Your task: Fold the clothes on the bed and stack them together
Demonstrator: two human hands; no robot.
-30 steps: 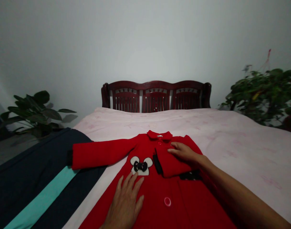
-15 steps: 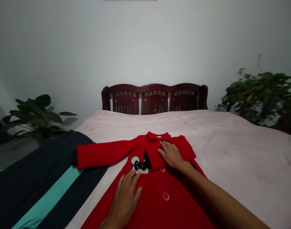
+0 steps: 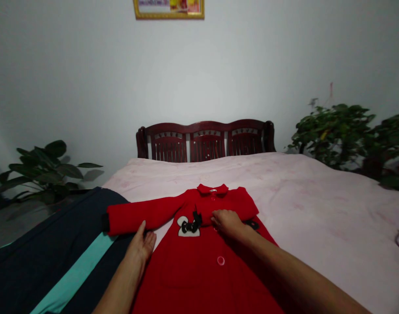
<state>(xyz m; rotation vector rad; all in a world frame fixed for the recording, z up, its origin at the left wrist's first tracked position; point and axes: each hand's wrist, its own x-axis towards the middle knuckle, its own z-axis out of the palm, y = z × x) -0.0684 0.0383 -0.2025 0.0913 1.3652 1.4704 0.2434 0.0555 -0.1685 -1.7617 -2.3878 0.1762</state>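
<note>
A small red coat [image 3: 199,266] lies flat on the pink bedspread [image 3: 304,205], collar toward the headboard. It has a white mouse-head patch with a black bow [image 3: 188,226] on the chest. One sleeve [image 3: 137,216] stretches out to the left; the other is folded across the chest. My left hand [image 3: 141,244] sits at the lower edge of the outstretched sleeve near the armpit, thumb up against it, fingers partly under the cloth. My right hand [image 3: 226,221] rests palm down on the folded sleeve, its fingers curled.
A dark navy blanket with a teal stripe [image 3: 65,279] covers the bed's left side. A dark red wooden headboard [image 3: 204,141] stands at the far end. Potted plants stand at the left [image 3: 42,168] and right [image 3: 343,133]. A framed picture [image 3: 168,8] hangs on the wall.
My left hand has left the coat's front and moved left to the outstretched sleeve. My right hand slid down the folded sleeve. The view has tilted up, showing the picture.
</note>
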